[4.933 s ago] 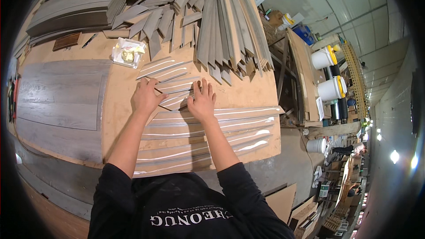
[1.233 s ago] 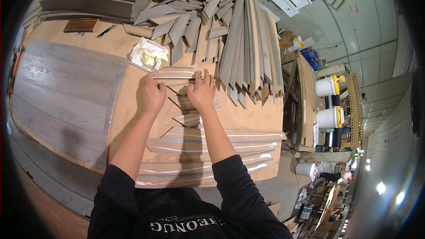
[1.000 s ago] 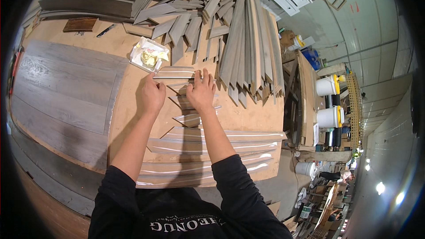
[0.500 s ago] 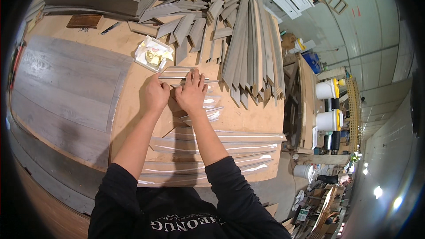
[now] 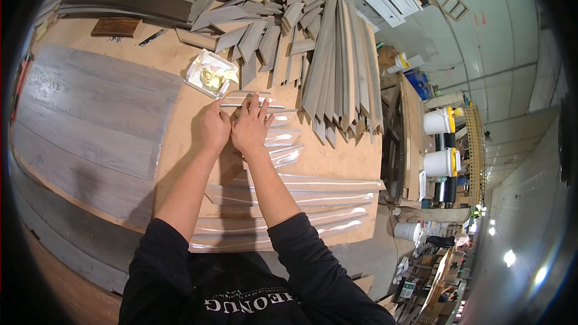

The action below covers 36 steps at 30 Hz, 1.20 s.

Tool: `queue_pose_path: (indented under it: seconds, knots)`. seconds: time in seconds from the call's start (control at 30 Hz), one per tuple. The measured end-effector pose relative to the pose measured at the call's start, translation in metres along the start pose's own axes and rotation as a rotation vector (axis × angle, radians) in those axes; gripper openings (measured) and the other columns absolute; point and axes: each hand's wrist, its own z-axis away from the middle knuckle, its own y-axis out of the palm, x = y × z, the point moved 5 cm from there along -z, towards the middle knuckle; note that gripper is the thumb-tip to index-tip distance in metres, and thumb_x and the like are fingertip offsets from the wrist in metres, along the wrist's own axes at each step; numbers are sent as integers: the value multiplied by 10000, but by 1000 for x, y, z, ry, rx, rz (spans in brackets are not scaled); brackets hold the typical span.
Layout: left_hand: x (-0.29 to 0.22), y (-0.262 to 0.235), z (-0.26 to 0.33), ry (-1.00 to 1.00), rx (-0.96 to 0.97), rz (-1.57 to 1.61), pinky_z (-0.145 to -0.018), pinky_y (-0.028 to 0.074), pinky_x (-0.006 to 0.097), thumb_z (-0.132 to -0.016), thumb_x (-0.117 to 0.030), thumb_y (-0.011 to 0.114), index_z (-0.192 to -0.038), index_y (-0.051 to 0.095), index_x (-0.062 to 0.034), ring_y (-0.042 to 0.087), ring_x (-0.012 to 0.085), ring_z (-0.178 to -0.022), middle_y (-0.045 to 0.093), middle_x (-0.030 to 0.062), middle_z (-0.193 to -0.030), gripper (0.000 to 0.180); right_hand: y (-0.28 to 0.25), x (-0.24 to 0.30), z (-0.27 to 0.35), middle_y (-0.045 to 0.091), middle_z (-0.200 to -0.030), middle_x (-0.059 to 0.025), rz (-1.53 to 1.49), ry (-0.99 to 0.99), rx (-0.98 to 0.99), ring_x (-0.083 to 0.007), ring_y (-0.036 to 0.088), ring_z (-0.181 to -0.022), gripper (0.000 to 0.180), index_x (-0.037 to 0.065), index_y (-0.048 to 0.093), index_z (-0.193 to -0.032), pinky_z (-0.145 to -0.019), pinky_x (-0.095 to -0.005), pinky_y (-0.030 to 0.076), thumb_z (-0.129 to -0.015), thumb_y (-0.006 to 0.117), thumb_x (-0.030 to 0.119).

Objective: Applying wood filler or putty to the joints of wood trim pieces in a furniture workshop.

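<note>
Short grey-faced wooden strips with white glue-like lines lie side by side on the board-topped table. My right hand rests across the upper ones, its fingers stretched out and slightly spread. Close on its left, my left hand is closed with curled fingers at the left end of the topmost short strip; what it holds, if anything, is hidden. Just beyond both hands stands a white tray holding a pale yellow crumpled mass. Nearer to me, long strips with similar white lines lie crosswise.
A large grey wood-grain panel covers the table's left side. Loose short cut pieces are heaped at the back, beside a bundle of long strips. A brown block lies back left. White buckets stand beyond the table's right edge.
My right hand has slid left along the short strips, closer to my left hand, uncovering more of their white lines. My left hand remains at the strip's left end.
</note>
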Motion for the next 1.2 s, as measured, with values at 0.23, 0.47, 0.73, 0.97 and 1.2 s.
queue_pose_path:
  seconds: [0.23, 0.47, 0.73, 0.97, 1.2]
  knots:
    - [-9, -13, -1, -7, 65, -37, -769, 474, 404, -803, -142, 501, -1106, 598, -54, 607, 341, -864, 627, 199, -940, 330, -7, 7, 2, 163, -1468, -110, 40, -39, -15, -378, 87, -1356, 554, 16, 367, -1328, -1057, -592, 106, -875, 426, 330]
    - [6, -3, -4, -10, 78, 40, -762, 476, 411, -802, -141, 500, -1102, 598, -53, 607, 347, -854, 625, 211, -899, 328, -9, 13, 3, 276, -1425, -101, 31, -105, -81, -380, 162, -1340, 463, 80, 479, -1261, -1038, -620, 133, -853, 455, 296]
    - [4, -8, 1, -81, 243, 192, -690, 494, 334, -799, -68, 516, -1193, 517, -27, 639, 240, -791, 647, 155, -824, 395, -47, -8, 43, 273, -1446, -61, -535, 38, -197, -337, 164, -1354, 499, 181, 523, -1235, -1059, -530, 161, -755, 431, 82]
    - [47, -103, 64, -147, 585, 992, -737, 476, 268, -859, -138, 547, -1258, 424, -12, 587, 155, -871, 597, 70, -936, 436, -59, -51, 214, 333, -1414, 5, -2155, -120, -591, -235, 315, -1273, 547, 126, 371, -1337, -1032, -408, 252, -823, 531, 225]
    - [138, -252, 216, -512, 1052, 765, -695, 502, 265, -878, -117, 511, -1104, 530, -10, 615, 155, -792, 624, 96, -916, 251, 105, -40, 384, 157, -1428, -134, -2187, 1254, -1098, -265, 140, -1325, 811, 76, 201, -1378, -1032, -455, 89, -785, 344, 611]
